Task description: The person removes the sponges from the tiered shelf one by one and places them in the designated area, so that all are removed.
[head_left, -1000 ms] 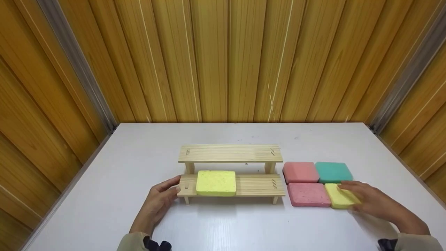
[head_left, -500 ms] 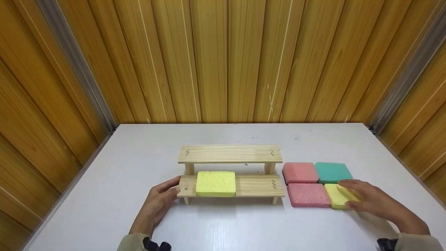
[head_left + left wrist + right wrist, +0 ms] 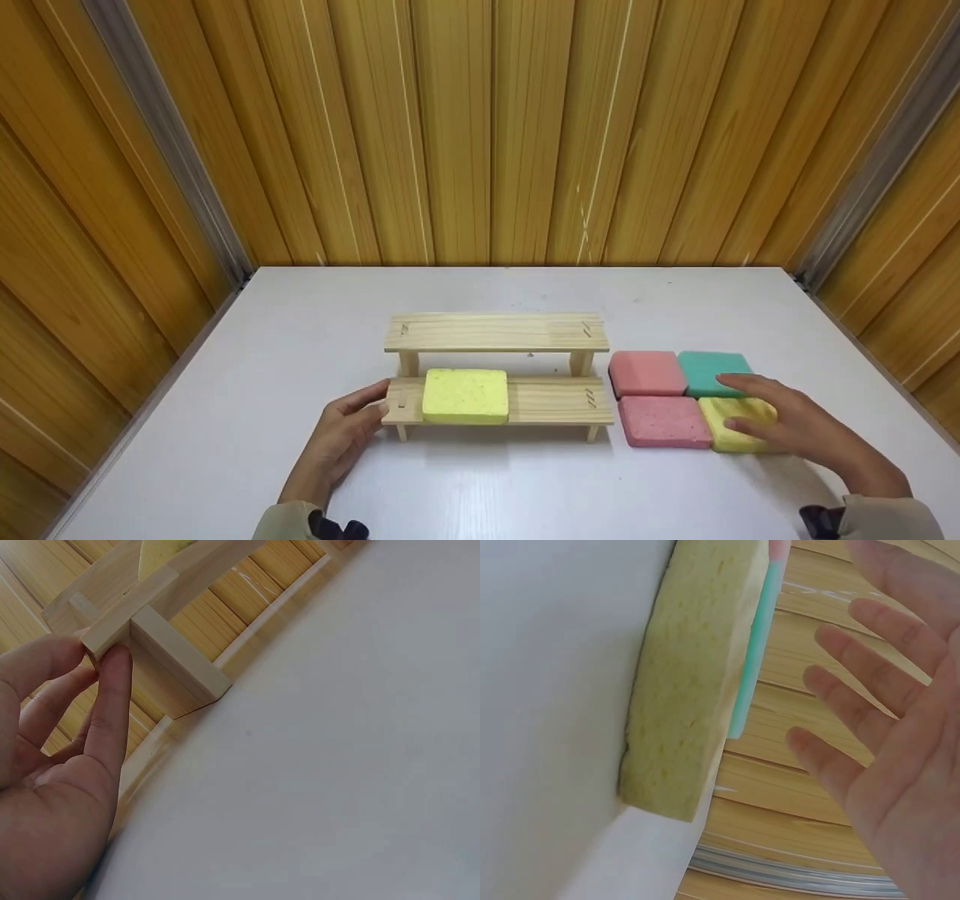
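My left hand pinches the left end of the lower board of a two-tier wooden shelf; the left wrist view shows thumb and fingers on that board end. A yellow sponge lies on the lower tier, left of its middle. Over at the right, my right hand hovers with spread fingers above a second yellow sponge, partly hiding it. In the right wrist view nothing is between the fingers of this hand, and the sponge lies apart from them.
Beside the second yellow sponge lies a dark pink sponge. Behind them are a lighter pink sponge and a green sponge, forming a block right of the shelf. The white table meets wood-patterned walls at the back and sides.
My right hand has come up off the second yellow sponge, its fingers spreading and shifting slightly left and back. The left hand and the shelf stay put.
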The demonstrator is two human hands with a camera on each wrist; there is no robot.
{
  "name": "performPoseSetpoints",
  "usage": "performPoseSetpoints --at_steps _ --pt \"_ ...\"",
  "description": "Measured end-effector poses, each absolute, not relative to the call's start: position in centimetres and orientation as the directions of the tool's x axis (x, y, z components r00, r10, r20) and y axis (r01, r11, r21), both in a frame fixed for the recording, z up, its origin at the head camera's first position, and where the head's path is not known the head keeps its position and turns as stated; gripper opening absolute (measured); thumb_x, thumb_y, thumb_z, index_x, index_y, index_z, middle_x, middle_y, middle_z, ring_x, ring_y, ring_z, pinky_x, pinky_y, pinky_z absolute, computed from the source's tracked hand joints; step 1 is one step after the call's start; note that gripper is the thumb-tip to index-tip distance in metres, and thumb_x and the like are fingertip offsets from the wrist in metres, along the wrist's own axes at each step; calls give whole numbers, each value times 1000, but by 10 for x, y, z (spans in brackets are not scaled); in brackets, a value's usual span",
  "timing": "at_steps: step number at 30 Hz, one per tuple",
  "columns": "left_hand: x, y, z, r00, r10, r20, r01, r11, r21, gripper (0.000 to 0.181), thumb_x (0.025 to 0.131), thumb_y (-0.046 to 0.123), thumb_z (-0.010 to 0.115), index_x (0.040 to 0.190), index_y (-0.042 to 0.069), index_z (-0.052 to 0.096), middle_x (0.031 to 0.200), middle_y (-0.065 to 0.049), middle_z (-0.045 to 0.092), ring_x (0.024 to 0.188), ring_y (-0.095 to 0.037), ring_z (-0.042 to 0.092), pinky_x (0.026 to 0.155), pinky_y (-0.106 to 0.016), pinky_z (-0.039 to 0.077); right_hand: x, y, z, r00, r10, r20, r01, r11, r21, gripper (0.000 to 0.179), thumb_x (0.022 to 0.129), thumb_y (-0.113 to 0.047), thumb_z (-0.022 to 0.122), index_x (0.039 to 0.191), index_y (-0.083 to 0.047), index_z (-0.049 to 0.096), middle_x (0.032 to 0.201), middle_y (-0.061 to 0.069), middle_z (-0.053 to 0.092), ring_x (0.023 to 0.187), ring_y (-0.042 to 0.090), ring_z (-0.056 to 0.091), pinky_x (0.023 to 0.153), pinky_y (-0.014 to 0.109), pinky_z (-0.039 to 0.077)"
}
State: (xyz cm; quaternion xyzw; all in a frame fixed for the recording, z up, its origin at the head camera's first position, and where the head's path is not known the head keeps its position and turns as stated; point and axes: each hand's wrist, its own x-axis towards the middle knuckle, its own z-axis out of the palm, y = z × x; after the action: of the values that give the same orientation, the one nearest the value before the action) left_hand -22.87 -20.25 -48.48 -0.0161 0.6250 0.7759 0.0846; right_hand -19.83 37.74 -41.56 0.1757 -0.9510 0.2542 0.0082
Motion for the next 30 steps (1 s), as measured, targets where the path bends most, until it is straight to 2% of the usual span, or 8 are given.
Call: performPoseSetpoints --at_steps 15,17,21,23,24,28,30 --pt "-228 -202 -485 -985 119 -124 -147 -212 966 58 86 2 64 140 -4 43 147 -22 38 120 -21 57 100 -27 51 -203 352 -403 -927 -346 143 -370 788 -492 59 88 -31 69 137 -6 50 138 26 49 125 53 42 90 76 39" --pt "-228 -202 -484 -985 120 -121 -144 -206 968 57 87 2 63 140 -4 43 147 -22 38 119 -20 58 99 -27 51 -203 348 -402 -923 -348 165 -383 784 -489 57 87 -30 70 137 -9 51 138 23 51 125 48 44 90 74 40" --pt "-229 -201 -483 -986 106 -132 -152 -205 967 56 86 3 65 138 -2 47 146 -20 41 116 -19 59 97 -27 52 -204 339 -400 -907 -349 236 -421 770 -480 53 87 -26 71 136 -15 54 135 15 55 125 21 48 91 69 44" --pt "-229 -201 -483 -986 101 -134 -152 -196 969 56 85 3 66 138 -2 47 146 -20 41 116 -19 59 97 -26 52 -204 334 -397 -906 -348 243 -424 766 -484 52 88 -27 70 136 -15 54 135 14 56 125 19 49 92 68 45" --pt "-229 -201 -483 -986 97 -137 -154 -199 968 56 85 3 66 138 -1 48 146 -20 42 116 -19 59 97 -26 52 -205 332 -396 -906 -348 239 -423 764 -488 52 89 -28 69 137 -14 53 135 14 55 126 20 48 92 69 44" --pt "-229 -200 -483 -986 91 -136 -152 -200 968 55 86 3 65 138 -2 47 146 -20 42 118 -20 58 98 -26 52 -209 322 -391 -913 -352 205 -406 758 -510 55 91 -32 66 137 -7 51 137 19 52 126 44 46 92 73 41" --pt "-229 -200 -484 -986 87 -139 -155 -208 966 55 85 2 65 138 -2 48 146 -20 43 118 -20 59 98 -26 52 -211 317 -390 -908 -359 216 -418 753 -508 55 90 -32 66 136 -6 52 137 19 53 126 46 46 92 72 42"
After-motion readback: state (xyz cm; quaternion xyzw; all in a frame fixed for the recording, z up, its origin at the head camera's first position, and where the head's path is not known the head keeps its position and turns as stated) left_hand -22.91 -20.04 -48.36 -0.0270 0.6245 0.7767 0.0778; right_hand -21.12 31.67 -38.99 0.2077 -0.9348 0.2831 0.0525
